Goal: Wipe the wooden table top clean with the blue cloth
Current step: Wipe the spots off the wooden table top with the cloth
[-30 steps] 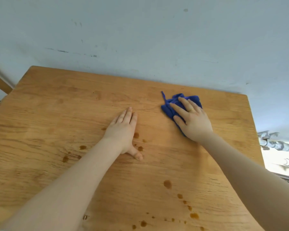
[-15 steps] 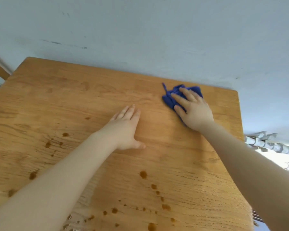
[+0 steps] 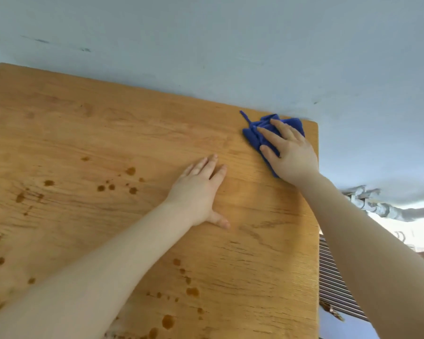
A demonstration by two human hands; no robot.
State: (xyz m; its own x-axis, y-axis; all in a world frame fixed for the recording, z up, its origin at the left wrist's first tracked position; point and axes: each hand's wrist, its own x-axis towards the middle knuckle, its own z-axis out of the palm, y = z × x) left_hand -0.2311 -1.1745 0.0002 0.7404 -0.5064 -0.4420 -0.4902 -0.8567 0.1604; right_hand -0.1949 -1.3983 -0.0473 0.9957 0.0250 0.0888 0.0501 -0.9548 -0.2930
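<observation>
Head view: right hand (image 3: 291, 155), fingers (image 3: 267, 133) spread flat, presses the cloth (image 3: 257, 133) against the tabletop (image 3: 132, 133) at upper right, near the far corner. Left hand (image 3: 196, 192) rests flat at centre, fingers together. Brown stains (image 3: 130, 171) cover left and bottom areas; judged early, most wiping left.

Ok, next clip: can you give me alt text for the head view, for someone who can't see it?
A right hand presses a blue cloth flat on the far right corner of a wooden table, near a pale wall. The left hand rests flat mid-table. Brown spots dot the wood to the left and along the near side.
</observation>
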